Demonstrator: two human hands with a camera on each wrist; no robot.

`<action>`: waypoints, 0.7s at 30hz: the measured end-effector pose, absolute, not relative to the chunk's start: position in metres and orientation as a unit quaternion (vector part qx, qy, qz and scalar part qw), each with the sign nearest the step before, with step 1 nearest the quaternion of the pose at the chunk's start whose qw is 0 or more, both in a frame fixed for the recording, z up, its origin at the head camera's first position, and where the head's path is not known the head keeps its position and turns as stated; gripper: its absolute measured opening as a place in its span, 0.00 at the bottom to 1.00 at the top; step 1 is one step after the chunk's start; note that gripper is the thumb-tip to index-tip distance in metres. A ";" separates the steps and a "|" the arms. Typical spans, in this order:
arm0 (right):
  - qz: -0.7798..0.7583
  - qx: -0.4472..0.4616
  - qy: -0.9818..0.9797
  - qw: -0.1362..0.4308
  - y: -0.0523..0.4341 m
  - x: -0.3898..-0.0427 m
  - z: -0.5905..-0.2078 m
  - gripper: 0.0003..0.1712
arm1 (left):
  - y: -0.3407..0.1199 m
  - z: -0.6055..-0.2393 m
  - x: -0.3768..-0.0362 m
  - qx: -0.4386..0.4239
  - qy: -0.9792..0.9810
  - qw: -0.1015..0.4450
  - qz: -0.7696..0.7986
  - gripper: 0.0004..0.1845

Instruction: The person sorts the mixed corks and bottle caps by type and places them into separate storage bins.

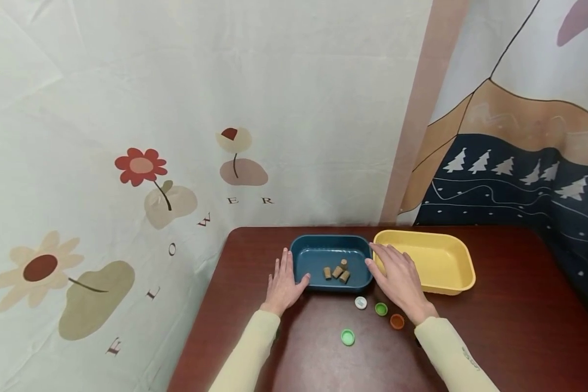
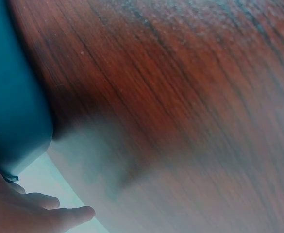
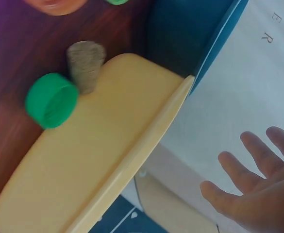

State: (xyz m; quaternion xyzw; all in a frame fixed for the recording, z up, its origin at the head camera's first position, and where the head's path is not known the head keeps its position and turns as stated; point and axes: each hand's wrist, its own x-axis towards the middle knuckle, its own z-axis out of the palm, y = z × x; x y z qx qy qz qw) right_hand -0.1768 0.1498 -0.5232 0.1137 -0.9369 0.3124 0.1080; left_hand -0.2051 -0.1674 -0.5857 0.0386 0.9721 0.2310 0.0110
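Note:
My left hand lies against the left end of a blue plastic basin, its fingers extended and thumb by the near corner. Across from it, my right hand is at the basin's right end, fingers nearly straight and over the left edge of a yellow basin. Several corks lie in the blue basin, towards its near right. The left wrist view shows the blue basin's outer wall beside the left fingers. Spread fingers of the right hand appear in the right wrist view.
Before the basins lie a white bottle cap, a green cap, an orange cap and a light green cap. The right wrist view shows a cork and green cap beside the yellow basin. Printed curtains hang behind.

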 end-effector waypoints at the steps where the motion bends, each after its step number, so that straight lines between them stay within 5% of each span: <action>1: 0.314 0.111 -0.937 0.107 0.152 -0.174 -0.524 0.34 | -0.167 -0.586 -0.205 0.038 0.972 0.010 0.231 0.51; 21: 0.245 0.145 -0.950 0.132 0.183 -0.123 -0.550 0.29 | -0.167 -0.589 -0.206 0.039 0.970 0.001 0.238 0.51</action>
